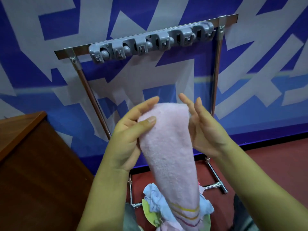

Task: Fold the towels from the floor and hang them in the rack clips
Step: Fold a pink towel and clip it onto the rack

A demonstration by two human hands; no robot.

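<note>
You are holding a folded pink towel (168,147) up in front of you, between yourself and the rack (216,72), with its folded top edge raised and its striped lower end hanging down over the pile of towels (153,199) on the floor. Your left hand (130,137) is closed on the towel's upper left edge, thumb pressed on the front and fingers behind it. Your right hand (205,129) is open, fingers spread and the palm just beside or lightly against the towel's right edge, not gripping it. The fold looks done or nearly so, so you seem to be at the point between folding and hanging. The strip of grey clips (150,44) sits along the top bar of the rack, above and beyond the towel, and every clip you can see is bare. The next move calls for you to steady the right side so the fold does not slip open, lift the top edge to the bar, and push it squarely into one clip. More towels wait in the pile below, so most of the job looks still ahead.
</note>
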